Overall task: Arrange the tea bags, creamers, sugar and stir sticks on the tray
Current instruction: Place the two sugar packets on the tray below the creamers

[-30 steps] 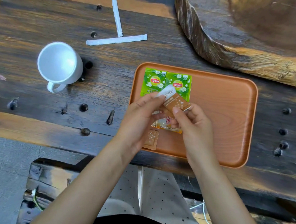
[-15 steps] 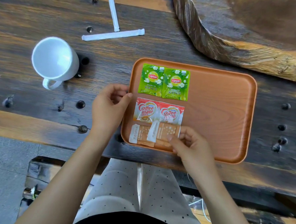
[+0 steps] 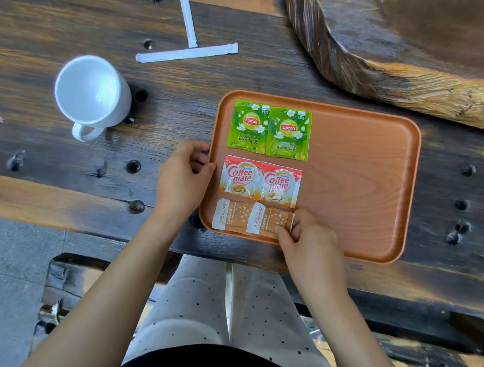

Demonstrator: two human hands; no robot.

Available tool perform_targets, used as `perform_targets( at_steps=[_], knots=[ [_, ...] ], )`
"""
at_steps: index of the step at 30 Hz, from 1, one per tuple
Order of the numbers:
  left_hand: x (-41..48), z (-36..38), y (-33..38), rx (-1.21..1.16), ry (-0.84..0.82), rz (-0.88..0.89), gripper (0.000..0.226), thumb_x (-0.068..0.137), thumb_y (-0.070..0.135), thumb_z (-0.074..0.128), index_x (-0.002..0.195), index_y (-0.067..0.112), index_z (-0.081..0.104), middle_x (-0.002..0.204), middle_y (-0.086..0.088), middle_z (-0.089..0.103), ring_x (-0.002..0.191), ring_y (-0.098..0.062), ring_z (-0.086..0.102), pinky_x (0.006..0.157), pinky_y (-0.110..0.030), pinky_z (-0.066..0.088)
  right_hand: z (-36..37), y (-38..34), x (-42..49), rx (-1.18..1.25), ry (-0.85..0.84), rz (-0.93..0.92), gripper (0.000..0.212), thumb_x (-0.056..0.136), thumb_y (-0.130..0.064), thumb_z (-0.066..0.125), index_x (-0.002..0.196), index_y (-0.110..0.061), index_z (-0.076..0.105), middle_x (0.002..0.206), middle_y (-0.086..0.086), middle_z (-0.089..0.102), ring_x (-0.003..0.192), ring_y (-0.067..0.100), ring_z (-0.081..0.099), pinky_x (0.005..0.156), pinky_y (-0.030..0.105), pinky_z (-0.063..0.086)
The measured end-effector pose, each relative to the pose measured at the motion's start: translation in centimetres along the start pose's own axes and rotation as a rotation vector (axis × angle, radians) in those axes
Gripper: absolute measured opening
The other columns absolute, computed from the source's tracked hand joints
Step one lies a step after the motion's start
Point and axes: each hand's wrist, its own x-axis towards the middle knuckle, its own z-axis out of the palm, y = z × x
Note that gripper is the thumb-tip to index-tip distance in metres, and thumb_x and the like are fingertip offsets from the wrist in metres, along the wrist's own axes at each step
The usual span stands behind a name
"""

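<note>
An orange tray [image 3: 355, 195] lies on the dark wooden table. At its left side two green Lipton tea bags [image 3: 269, 130] lie side by side, two red Coffee mate creamers [image 3: 260, 181] below them, and two tan sugar packets [image 3: 250, 219] along the near edge. My right hand [image 3: 307, 243] pinches the right end of the right sugar packet [image 3: 271, 221]. My left hand [image 3: 183, 177] grips the tray's left rim. Two white wrapped stir sticks [image 3: 187, 54] lie on the table beyond the tray, forming a T.
A white mug [image 3: 91, 91] stands left of the tray, handle toward me. A large rough wooden slab [image 3: 405, 43] rises at the back right. Dark metal studs dot the table. My legs show below the table's near edge.
A second ago both hands held a sugar packet above the tray. It now lies flat beside the other one under my right fingers, and my left hand has moved to the tray's rim.
</note>
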Motion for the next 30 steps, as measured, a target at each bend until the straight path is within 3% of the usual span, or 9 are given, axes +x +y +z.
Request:
perform_targets(
  at_steps=[9, 13, 16, 19, 23, 30],
  knots=[
    [0.1, 0.0, 0.0, 0.011, -0.013, -0.005, 0.024, 0.082, 0.009, 0.06, 0.105, 0.016, 0.06, 0.072, 0.015, 0.054, 0.065, 0.001, 0.052, 0.057, 0.001, 0.037, -0.8, 0.4, 0.5, -0.004, -0.086, -0.041, 0.022, 0.087, -0.027, 0.059, 0.078, -0.02, 0.04, 0.084, 0.007, 0.062, 0.071, 0.016, 0.042, 0.057, 0.028, 0.021],
    [0.1, 0.0, 0.0, 0.011, -0.014, -0.008, 0.023, 0.082, 0.009, 0.06, 0.105, 0.016, 0.06, 0.073, 0.013, 0.055, 0.065, 0.001, 0.052, 0.057, 0.002, 0.037, -1.0, 0.3, 0.5, -0.113, -0.076, -0.041, 0.022, 0.086, -0.033, 0.059, 0.085, -0.016, 0.047, 0.086, 0.006, 0.063, 0.079, 0.024, 0.054, 0.058, 0.027, 0.029],
    [0.1, -0.1, 0.0, 0.004, -0.018, -0.012, 0.023, 0.082, 0.009, 0.06, 0.104, 0.016, 0.061, 0.072, 0.014, 0.055, 0.064, 0.001, 0.052, 0.057, 0.002, 0.037, -1.3, 0.0, 0.4, -0.11, 0.035, -0.036, 0.023, 0.081, -0.029, 0.066, 0.087, -0.014, 0.05, 0.084, 0.006, 0.06, 0.081, 0.027, 0.056, 0.06, 0.028, 0.031],
    [0.2, -0.1, 0.0, -0.003, -0.025, -0.019, 0.023, 0.081, 0.008, 0.06, 0.103, 0.016, 0.061, 0.071, 0.015, 0.055, 0.064, 0.0, 0.053, 0.057, 0.002, 0.037, -1.0, -0.6, 0.4, -0.016, 0.138, -0.22, 0.019, 0.079, -0.016, 0.068, 0.092, -0.011, 0.057, 0.089, 0.008, 0.057, 0.086, 0.026, 0.051, 0.07, 0.031, 0.037],
    [0.3, -0.2, -0.1, -0.006, -0.03, -0.022, 0.023, 0.082, 0.009, 0.06, 0.104, 0.017, 0.061, 0.072, 0.015, 0.056, 0.065, 0.0, 0.053, 0.056, 0.001, 0.037, 0.4, -0.8, 0.6, -0.037, 0.078, -0.436, 0.02, 0.079, -0.007, 0.068, 0.098, -0.009, 0.065, 0.097, 0.009, 0.063, 0.09, 0.028, 0.056, 0.075, 0.04, 0.049],
    [0.4, -0.1, -0.3, -0.021, -0.043, -0.026, 0.024, 0.082, 0.009, 0.06, 0.104, 0.017, 0.06, 0.074, 0.011, 0.057, 0.065, -0.001, 0.053, 0.057, 0.002, 0.038, 1.3, -0.2, 0.5, -0.009, 0.052, -0.464, 0.016, 0.079, -0.003, 0.067, 0.094, -0.006, 0.067, 0.096, 0.01, 0.063, 0.089, 0.03, 0.058, 0.074, 0.041, 0.051]
  ],
)
